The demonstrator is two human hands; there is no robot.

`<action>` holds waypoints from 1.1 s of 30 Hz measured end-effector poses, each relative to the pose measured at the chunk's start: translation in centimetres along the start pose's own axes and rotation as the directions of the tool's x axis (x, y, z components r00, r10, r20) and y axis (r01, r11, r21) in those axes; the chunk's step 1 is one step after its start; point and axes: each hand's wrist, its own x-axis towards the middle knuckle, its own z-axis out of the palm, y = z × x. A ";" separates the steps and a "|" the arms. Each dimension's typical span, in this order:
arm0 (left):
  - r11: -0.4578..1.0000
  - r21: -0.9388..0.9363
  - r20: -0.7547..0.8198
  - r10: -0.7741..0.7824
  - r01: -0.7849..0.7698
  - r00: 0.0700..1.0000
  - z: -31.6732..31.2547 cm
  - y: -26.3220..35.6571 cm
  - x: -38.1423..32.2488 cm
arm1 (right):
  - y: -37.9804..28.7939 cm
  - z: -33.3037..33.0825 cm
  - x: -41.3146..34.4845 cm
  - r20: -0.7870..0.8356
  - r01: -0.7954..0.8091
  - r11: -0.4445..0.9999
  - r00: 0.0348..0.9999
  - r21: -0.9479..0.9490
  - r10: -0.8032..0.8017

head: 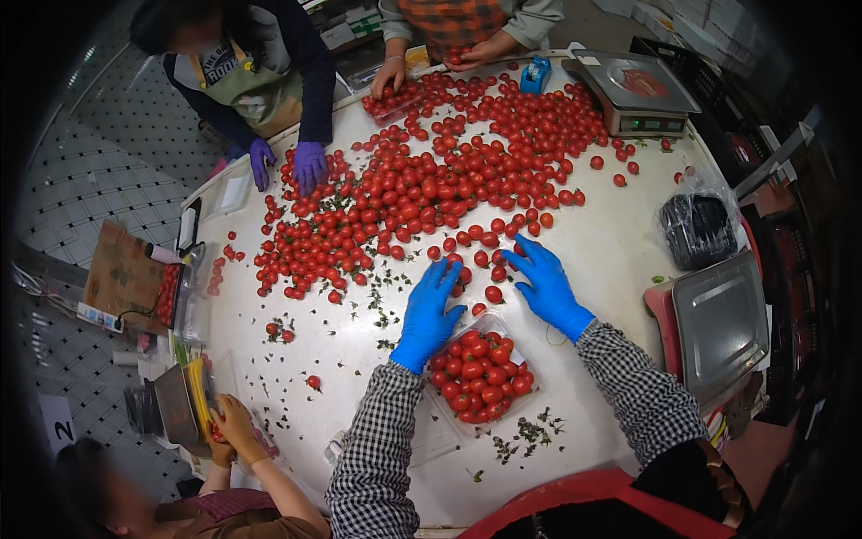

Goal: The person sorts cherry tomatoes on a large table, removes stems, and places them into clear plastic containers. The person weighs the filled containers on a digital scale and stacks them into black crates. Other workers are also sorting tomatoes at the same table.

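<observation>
Both my hands wear blue gloves and reach over a white table. My left hand (pixel 431 310) lies at the near edge of the loose cherry tomatoes (pixel 417 192), its fingertips beside a few of them. To the right, my right hand (pixel 545 283) has its fingers spread, with the tips at some tomatoes; whether it touches them I cannot tell. Below and between the hands sits a clear plastic punnet (pixel 465 424) filled with cherry tomatoes (pixel 481 377). A single tomato (pixel 493 294) rests between my hands. Green stem pieces (pixel 528 434) are heaped below the punnet.
Digital scales stand at the upper right (pixel 640 87) and right (pixel 720 323), near black trays in plastic wrap (pixel 698 226). A blue tape dispenser (pixel 535 75) is at the far edge. Co-workers' hands, purple-gloved (pixel 310 167), bare (pixel 390 74) and orange-gloved (pixel 237 428), work around the table.
</observation>
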 end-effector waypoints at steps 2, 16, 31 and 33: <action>0.989 -0.027 -0.024 -0.147 0.146 0.989 -0.4 -0.2 -0.4 | 0.3 -0.6 -0.3 -0.082 -0.092 0.996 0.992 -0.009 0.091; 0.927 0.048 0.021 -0.374 0.372 0.927 2.2 -0.6 2.7 | -0.4 0.9 3.3 0.105 -0.283 0.959 0.953 -0.011 0.283; -0.072 -0.979 0.202 -0.395 0.189 0.896 0.8 2.0 3.5 | -3.7 1.5 5.5 0.387 -0.427 0.284 0.903 0.858 0.188; -0.174 -0.980 0.155 -0.367 0.096 0.917 0.9 2.1 3.1 | -5.0 -0.1 5.3 0.409 -0.447 0.312 0.894 0.839 0.180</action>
